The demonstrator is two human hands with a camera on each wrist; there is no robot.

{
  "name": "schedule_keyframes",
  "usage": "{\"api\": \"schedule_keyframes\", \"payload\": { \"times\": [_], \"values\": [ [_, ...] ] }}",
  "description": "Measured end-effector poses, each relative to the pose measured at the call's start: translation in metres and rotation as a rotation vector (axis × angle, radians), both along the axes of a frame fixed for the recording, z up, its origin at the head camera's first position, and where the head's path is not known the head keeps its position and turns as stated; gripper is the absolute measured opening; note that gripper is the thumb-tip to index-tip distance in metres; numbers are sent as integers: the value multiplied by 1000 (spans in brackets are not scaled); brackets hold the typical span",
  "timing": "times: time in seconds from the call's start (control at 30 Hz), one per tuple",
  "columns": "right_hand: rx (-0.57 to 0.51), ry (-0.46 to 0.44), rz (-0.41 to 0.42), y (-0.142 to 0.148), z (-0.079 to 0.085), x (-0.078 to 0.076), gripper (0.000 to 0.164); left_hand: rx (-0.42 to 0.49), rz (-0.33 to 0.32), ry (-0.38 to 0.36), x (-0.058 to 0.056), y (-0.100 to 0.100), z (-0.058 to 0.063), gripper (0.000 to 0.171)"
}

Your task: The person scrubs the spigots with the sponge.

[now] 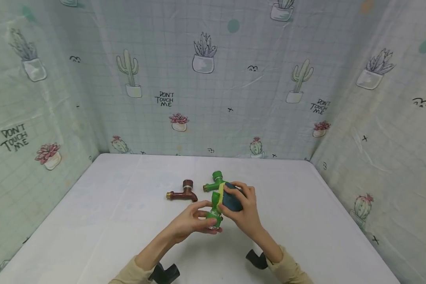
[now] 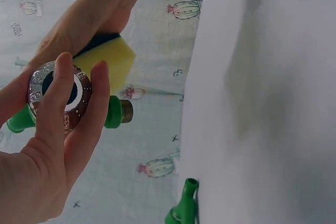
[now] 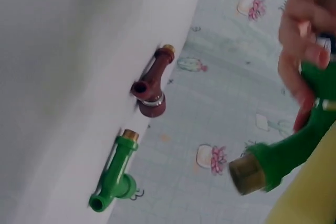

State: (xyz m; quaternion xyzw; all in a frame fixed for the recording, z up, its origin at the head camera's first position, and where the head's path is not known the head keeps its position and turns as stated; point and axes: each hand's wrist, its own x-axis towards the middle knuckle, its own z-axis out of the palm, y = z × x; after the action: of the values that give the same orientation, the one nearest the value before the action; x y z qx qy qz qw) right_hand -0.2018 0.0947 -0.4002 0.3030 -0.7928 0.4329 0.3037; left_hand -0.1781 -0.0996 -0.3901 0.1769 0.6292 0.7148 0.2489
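Above the white table [image 1: 127,185]: green tap [image 1: 214,215] held up in the air, well apart from the surface, probably so both hands can get round it.

Left hand [image 1: 189,221]: fingers and thumb curled round the round, chrome-faced knob end. My guess is that's a good grab point, since the spout and brass-threaded end stay uncovered.

Right hand [image 1: 246,205]: pinching a sponge [image 1: 233,202], thumb at one edge, fingers spread along the dark blue side. Likely keeps fingertips out from between sponge and tap.

Yellow side: faces the tap, right up against it from the head view. Can't tell how hard it's pressed, tbh.

Other green tap [image 1: 216,177]: lying on the table just behind the held one.

Brown tap [image 1: 185,192]: also on the table, left of the other green one, brass ends both pointing left. Looks like they're parked there to leave elbow room up front.
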Motion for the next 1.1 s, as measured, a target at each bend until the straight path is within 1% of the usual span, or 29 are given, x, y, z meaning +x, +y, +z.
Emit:
{"api": "schedule_keyframes", "payload": {
  "times": [0.1,0.13,0.2,0.3,0.37,0.47,0.53,0.57,0.67,0.73,0.8,0.87,0.97,1.03,1.1],
  "values": [
    [-46,-66,-20,1,1,-8,43,17,-6,-20,2,-1,1,60],
    [-56,-87,-25,2,4,-7,42,25,-9,-25,3,-1,1,60],
    [-71,-118,-26,3,4,-7,42,32,-5,-21,4,0,2,60],
    [-78,-126,-12,2,0,-2,44,39,12,-2,4,1,3,62],
    [-70,-115,18,1,-7,0,47,46,30,11,4,3,4,63],
    [-37,-68,84,0,-10,6,49,55,55,10,3,3,4,64],
    [4,-6,117,0,-11,8,50,57,65,2,3,3,4,65],
    [25,32,117,0,-11,8,49,54,64,-2,2,2,5,66],
    [100,169,62,1,-9,5,47,39,59,-18,2,2,5,67],
    [141,262,-2,1,-7,3,47,25,52,-30,3,2,5,67],
    [159,324,-72,1,-4,2,48,19,42,-45,5,3,4,66],
    [153,346,-122,-1,1,1,48,21,25,-68,7,5,3,64],
    [136,333,-163,-2,8,-1,48,31,4,-105,10,6,0,61],
    [151,329,-162,-3,10,-2,48,34,6,-118,12,6,-2,61],
    [193,339,-147,-1,11,-3,48,35,9,-124,12,5,-3,62]
  ]
}}
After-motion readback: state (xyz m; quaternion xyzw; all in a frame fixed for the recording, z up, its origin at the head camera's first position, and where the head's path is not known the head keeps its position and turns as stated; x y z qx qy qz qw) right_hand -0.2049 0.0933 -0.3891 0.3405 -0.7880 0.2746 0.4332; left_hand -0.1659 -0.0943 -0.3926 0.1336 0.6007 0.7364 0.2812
